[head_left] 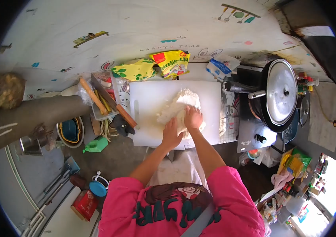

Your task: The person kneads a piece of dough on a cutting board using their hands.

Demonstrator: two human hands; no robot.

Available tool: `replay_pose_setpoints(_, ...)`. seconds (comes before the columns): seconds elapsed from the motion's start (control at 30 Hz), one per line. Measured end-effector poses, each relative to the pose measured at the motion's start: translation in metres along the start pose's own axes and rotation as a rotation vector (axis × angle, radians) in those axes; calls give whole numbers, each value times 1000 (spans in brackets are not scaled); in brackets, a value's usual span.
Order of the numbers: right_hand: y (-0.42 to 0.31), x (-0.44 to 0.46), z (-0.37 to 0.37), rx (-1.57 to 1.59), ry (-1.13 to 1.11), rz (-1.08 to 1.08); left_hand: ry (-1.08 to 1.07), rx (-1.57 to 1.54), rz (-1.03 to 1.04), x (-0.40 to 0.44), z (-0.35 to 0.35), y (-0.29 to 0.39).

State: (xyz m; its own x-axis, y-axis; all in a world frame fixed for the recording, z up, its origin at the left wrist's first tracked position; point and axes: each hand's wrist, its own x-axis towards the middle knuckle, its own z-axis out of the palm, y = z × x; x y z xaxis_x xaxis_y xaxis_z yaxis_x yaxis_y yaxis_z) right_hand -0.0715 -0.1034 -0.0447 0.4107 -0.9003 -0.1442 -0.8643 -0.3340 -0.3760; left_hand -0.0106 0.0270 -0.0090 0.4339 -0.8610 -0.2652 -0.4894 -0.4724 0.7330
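Note:
A pale lump of dough [181, 117] lies on a white cutting board [146, 94], with loose flour [187, 97] heaped along its far side. My left hand [172, 132] presses against the near left side of the dough, its fingers bent round the edge. On the right side, my right hand [193, 118] grips the dough from above, fingers curled over it. Parts of the dough are hidden under both hands.
Right of the board stands a stove [247, 136] with a lidded pan [281, 93]. At left, a rolling pin [93, 94] and a knife [112, 102] lie across a plastic box. Yellow bags [172, 63] lean on the back wall. A thick pipe [37, 120] runs at left.

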Motion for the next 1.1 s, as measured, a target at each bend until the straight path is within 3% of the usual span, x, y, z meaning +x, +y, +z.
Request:
replay_pose_setpoints(0.1, 8, -13, 1, 238, 71, -63, -10, 30, 37, -4, -6, -4)
replay_pose_setpoints(0.2, 12, -29, -5, 98, 16, -64, 43, -15, 169, -1, -9, -9)
replay_pose_setpoints(0.33, -16, -63, -58, -8, 367, -374, 9, -19, 246, -6, -29, 6)
replay_pose_setpoints(0.43, -12, -73, -68, 216, 250, -389, -7, 2, 250, -20, -34, 12)
replay_pose_setpoints(0.53, -14, -78, -63, 154, 245, -394, 3, 83, 379, -41, -31, 17)
replay_pose_setpoints(0.63, -19, -73, -57, 206, 267, -370, -65, 139, 361, -50, -26, 13)
replay_pose_setpoints(0.73, -11, -61, -31, 300, 277, -216, -106, 154, 284, -45, -22, 6)
replay_pose_setpoints(0.93, -9, -32, 12, -27, 403, -150, -74, 67, 81, -22, -7, 5)
replay_pose_setpoints(1.1, -15, -7, 15, -3, 271, -162, -95, 122, -48, -7, -9, 18)
